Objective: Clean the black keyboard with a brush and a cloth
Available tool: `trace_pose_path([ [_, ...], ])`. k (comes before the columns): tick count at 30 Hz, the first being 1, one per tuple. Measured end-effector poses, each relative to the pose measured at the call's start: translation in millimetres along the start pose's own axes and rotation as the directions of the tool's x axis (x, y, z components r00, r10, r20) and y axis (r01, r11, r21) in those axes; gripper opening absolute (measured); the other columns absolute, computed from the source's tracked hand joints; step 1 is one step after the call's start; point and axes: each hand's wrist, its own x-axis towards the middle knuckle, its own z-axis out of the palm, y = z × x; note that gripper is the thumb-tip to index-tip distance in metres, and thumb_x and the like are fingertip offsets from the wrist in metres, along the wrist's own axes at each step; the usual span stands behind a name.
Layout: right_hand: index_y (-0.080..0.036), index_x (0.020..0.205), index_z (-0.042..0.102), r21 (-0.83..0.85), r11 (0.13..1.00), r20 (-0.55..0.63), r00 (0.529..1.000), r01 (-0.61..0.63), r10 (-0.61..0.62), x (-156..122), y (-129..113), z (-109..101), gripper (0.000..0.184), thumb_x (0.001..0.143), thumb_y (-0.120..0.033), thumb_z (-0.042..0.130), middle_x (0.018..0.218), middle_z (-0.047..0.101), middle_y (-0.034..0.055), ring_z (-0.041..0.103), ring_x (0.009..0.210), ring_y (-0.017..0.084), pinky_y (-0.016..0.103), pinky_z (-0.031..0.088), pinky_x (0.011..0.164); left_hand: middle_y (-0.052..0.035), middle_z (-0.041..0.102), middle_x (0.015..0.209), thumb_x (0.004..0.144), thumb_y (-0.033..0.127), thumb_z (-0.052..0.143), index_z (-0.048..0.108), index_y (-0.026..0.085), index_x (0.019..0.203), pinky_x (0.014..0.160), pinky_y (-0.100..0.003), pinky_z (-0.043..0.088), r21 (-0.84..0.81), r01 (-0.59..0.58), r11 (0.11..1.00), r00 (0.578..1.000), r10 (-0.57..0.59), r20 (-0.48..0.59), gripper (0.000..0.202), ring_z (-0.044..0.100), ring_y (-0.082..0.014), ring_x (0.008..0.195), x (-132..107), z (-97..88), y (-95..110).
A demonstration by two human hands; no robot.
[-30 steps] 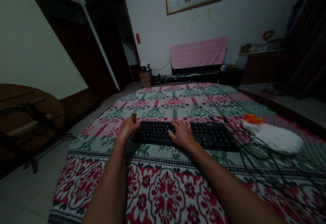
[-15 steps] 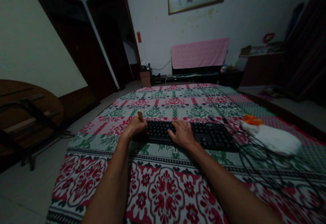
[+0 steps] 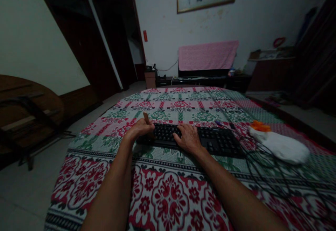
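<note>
A black keyboard [image 3: 210, 138] lies across a table covered by a red, green and white patterned cloth [image 3: 168, 196]. My left hand [image 3: 139, 129] is closed around a small brown stick-like handle [image 3: 146, 118] whose top pokes up above my fingers; its lower end rests at the keyboard's left end and is hidden by my hand. My right hand [image 3: 187, 138] lies flat on the keys near the keyboard's middle, pressing down and holding nothing.
A tangle of black cable [image 3: 265, 168] trails from the keyboard's right end. A white cloth bundle with an orange top [image 3: 282, 145] lies at the right. A dark wooden frame [image 3: 26, 115] stands at the left, and a pink-covered cabinet [image 3: 207, 56] against the far wall.
My left hand has slid to the right along the keyboard's left end with the brown handle, which now tilts left. My right hand has stayed on the keys.
</note>
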Motion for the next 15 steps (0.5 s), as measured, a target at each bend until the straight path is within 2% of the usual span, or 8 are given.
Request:
trace_pose_path([
  [6, -0.017, 0.104, 0.06, 0.003, 1.0, -0.006, 1.0, 0.007, -0.007, 0, 1, 0, 0.034, 0.082, -0.041, 0.048, 0.111, 0.059, 0.0103, 0.047, 0.106, 0.024, 0.037, 0.028, 0.091, 0.0007, 0.051, 0.048, 0.055, 0.021, 0.058, 0.056, 0.017, 0.057, 0.049, -0.023, 0.035, 0.214, 0.156, 0.964, 0.979, -0.122, -0.164, 0.005, 0.053, -0.0153, 0.055, 12, -18.6, -20],
  [8, -0.017, 0.105, 0.059, 0.001, 1.0, -0.005, 1.0, 0.009, -0.009, 0, 1, 1, 0.035, 0.082, -0.041, 0.048, 0.112, 0.059, 0.0105, 0.047, 0.106, 0.024, 0.037, 0.028, 0.091, 0.0007, 0.051, 0.049, 0.055, 0.023, 0.057, 0.056, 0.017, 0.056, 0.05, -0.023, 0.035, 0.233, 0.156, 0.96, 0.978, -0.117, -0.172, 0.006, 0.052, -0.015, 0.055, 11, -23.3, -20],
  [10, -0.017, 0.106, 0.059, -0.001, 1.0, -0.002, 1.0, 0.005, -0.005, 0, 2, 2, 0.035, 0.082, -0.041, 0.049, 0.113, 0.059, 0.0108, 0.046, 0.107, 0.025, 0.037, 0.028, 0.091, 0.0011, 0.053, 0.053, 0.056, 0.024, 0.056, 0.056, 0.016, 0.058, 0.051, -0.022, 0.037, 0.159, 0.062, 0.985, 0.994, -0.048, -0.095, 0.008, 0.051, -0.0136, 0.056, 7, -23.0, -16],
  [12, -0.017, 0.106, 0.059, -0.002, 1.0, -0.002, 1.0, 0.002, -0.002, 0, 2, 4, 0.035, 0.082, -0.041, 0.049, 0.115, 0.059, 0.0108, 0.046, 0.108, 0.025, 0.037, 0.028, 0.091, 0.0015, 0.054, 0.057, 0.056, 0.024, 0.055, 0.058, 0.016, 0.064, 0.052, -0.022, 0.037, 0.041, -0.049, 0.998, 0.998, 0.047, 0.038, 0.011, 0.051, -0.0124, 0.056, 2, -17.6, -8],
  [15, -0.017, 0.106, 0.059, -0.003, 1.0, -0.011, 1.0, 0.004, -0.004, 0, 3, 6, 0.036, 0.082, -0.041, 0.049, 0.116, 0.058, 0.0105, 0.046, 0.109, 0.025, 0.037, 0.028, 0.091, 0.0009, 0.056, 0.059, 0.056, 0.023, 0.056, 0.06, 0.015, 0.066, 0.05, -0.022, 0.036, 0.041, -0.096, 0.995, 0.982, 0.088, 0.167, 0.013, 0.05, -0.0121, 0.056, -3, -6.2, 1],
])
